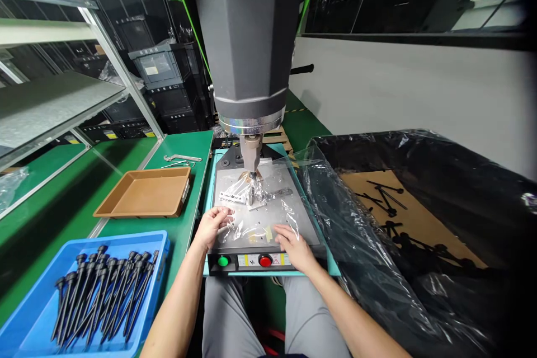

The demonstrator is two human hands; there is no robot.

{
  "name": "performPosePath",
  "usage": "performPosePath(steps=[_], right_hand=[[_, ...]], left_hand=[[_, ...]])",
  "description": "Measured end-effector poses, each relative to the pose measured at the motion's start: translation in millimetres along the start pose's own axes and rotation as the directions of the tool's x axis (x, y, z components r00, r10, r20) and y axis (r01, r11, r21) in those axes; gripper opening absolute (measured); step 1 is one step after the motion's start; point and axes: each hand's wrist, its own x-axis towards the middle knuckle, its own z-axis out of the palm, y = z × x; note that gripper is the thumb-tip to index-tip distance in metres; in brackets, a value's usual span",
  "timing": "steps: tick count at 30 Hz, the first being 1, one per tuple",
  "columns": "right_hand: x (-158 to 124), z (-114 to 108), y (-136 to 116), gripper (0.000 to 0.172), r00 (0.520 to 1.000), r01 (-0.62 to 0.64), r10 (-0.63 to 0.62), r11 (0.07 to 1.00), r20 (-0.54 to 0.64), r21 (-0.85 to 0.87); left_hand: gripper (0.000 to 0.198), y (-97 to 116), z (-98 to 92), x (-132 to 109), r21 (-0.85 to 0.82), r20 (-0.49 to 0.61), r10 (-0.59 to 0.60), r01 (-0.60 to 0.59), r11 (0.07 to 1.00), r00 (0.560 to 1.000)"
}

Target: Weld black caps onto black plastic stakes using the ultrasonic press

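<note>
Nearest, a blue tray (33, 324) is filled with thin black rods (100, 291), their thick ends pointed away. On the front of the machine base, a green button (222, 261) and a red button (265, 260) are set side by side. Just behind them, clear film (251, 226) is spread over the metal plate (229, 178). At its left edge the left hand (212, 225) is curled, thumb and fingertips drawn together; whether film is pinched there cannot be told. The right hand (293, 243) is held open, its extended fingers laid at the film's right part. Farther back, the film is bunched around the machine's tip (251, 159). To the left, a brown tray (142, 193) and a wrench (184, 158) are placed on the green surface (180, 229); to the right, cardboard (419, 221) and black parts (391, 213) are contained in a plastic-lined bin (377, 141). Beyond, crates (157, 67) are stacked.
</note>
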Motion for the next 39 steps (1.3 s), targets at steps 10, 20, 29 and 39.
performPosePath(steps=[10,20,29,39], right_hand=[[-98,-27,19,0.037,0.978,-0.189,0.176,0.975,-0.111,-0.120],[-107,-43,55,0.082,0.849,-0.340,0.073,0.834,-0.524,-0.434],[-93,-44,71,0.085,0.836,-0.381,0.111,0.822,-0.537,-0.424],[-90,-48,72,0.088,0.815,-0.454,0.211,0.811,-0.540,-0.369]], left_hand=[[0.038,-39,-37.7,-60,0.443,-0.452,0.299,-0.080,0.893,0.841],[0.064,-123,-36.8,-113,0.554,-0.502,0.273,0.063,0.830,0.821],[0.052,-130,-39.3,-98,0.528,-0.530,0.229,0.106,0.843,0.816],[0.057,-121,-39.5,-95,0.522,-0.526,0.149,0.179,0.834,0.837]])
